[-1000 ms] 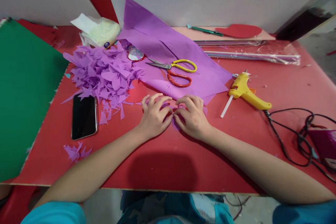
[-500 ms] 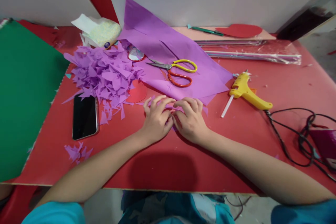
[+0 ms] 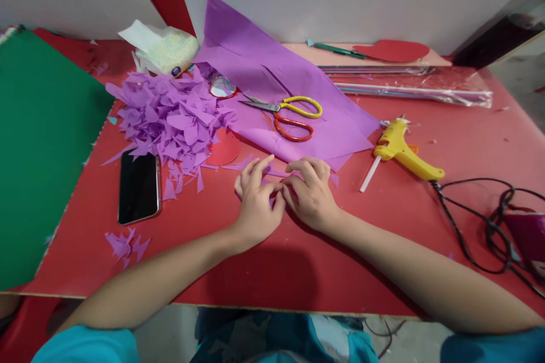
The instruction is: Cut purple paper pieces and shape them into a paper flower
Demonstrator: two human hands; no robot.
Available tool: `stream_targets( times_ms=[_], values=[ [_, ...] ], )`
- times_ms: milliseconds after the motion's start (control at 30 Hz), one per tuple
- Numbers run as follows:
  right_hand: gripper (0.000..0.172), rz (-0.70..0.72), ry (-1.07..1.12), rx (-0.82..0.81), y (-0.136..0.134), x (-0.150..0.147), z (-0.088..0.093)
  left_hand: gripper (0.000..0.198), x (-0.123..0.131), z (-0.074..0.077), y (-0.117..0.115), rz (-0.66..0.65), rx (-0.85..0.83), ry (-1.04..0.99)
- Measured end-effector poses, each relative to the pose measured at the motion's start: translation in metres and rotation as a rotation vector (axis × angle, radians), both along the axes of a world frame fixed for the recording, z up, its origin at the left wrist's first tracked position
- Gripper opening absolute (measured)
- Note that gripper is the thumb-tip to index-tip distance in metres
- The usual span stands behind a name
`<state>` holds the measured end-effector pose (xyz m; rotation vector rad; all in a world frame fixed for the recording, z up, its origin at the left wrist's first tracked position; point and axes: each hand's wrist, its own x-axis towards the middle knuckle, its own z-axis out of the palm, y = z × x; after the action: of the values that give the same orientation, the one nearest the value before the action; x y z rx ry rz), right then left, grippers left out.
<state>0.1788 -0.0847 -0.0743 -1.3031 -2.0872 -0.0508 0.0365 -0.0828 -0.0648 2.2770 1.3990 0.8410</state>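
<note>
Both my hands rest together on the red table top (image 3: 264,261), just in front of a large purple paper sheet (image 3: 272,85). My left hand (image 3: 256,201) and my right hand (image 3: 310,193) pinch a small piece of purple paper (image 3: 272,199) between their fingertips; most of it is hidden under the fingers. Scissors with a yellow and an orange handle (image 3: 289,113) lie on the purple sheet behind my hands. A red paper heart (image 3: 223,150) lies to the left of my left hand.
A heap of purple paper cuttings (image 3: 166,119) and a black phone (image 3: 138,186) lie at the left, beside a green board (image 3: 38,142). A yellow glue gun (image 3: 402,150) with a black cord (image 3: 472,227) lies at the right. Wrapped rolls (image 3: 409,88) lie at the back.
My hands stayed together on the small purple piece; the fingers shifted slightly and the left fingers lifted a little. The view drifted slightly.
</note>
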Motion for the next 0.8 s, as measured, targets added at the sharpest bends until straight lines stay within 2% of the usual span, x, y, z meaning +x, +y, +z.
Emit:
stream_targets(
  times_ms=[233,400,567,800],
  values=[
    [0.015,0.003,0.076,-0.052,0.001,0.004,-0.001,0.016,-0.002,0.002,-0.001,-0.055,-0.009,-0.066],
    [0.013,-0.028,0.062,-0.029,0.002,0.006,0.002,0.016,-0.004,0.003,0.002,-0.063,-0.004,-0.027],
    [0.013,-0.113,-0.005,0.005,0.007,0.014,0.003,0.022,-0.008,0.003,0.009,-0.049,0.073,0.041],
    [0.01,-0.105,-0.103,-0.121,0.013,0.025,0.0,0.026,-0.019,0.002,0.026,0.035,0.263,0.078]
  ],
)
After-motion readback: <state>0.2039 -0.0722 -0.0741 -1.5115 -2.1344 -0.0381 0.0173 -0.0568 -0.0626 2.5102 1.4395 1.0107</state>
